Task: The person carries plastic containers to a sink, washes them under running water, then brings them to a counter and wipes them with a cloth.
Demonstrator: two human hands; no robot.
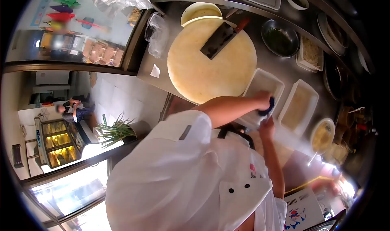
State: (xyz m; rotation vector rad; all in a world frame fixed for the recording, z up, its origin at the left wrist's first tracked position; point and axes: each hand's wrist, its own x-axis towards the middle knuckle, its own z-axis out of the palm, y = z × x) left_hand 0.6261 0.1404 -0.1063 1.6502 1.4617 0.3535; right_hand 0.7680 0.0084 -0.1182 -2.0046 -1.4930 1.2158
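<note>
My left hand (262, 100) is closed round a small dark blue object (266, 108), above the near side of a shallow translucent tub (266, 81). Just below it is my right hand (267, 127), fingers drawn together near the lower end of that object; blur hides what they hold. To the left lies a large round cutting board (211, 74), with a cleaver (217, 40) flat on it, its reddish-brown handle towards the upper right. A second white tub (298, 105) with pale contents stands right of my hands.
Behind are a metal bowl of greens (280, 38), a white container (310, 54) and a cream bowl (201, 14). A yellowish bowl (323, 135) stands right. A plastic bag (156, 34) lies left. A person (75, 109) is far off beyond a window frame.
</note>
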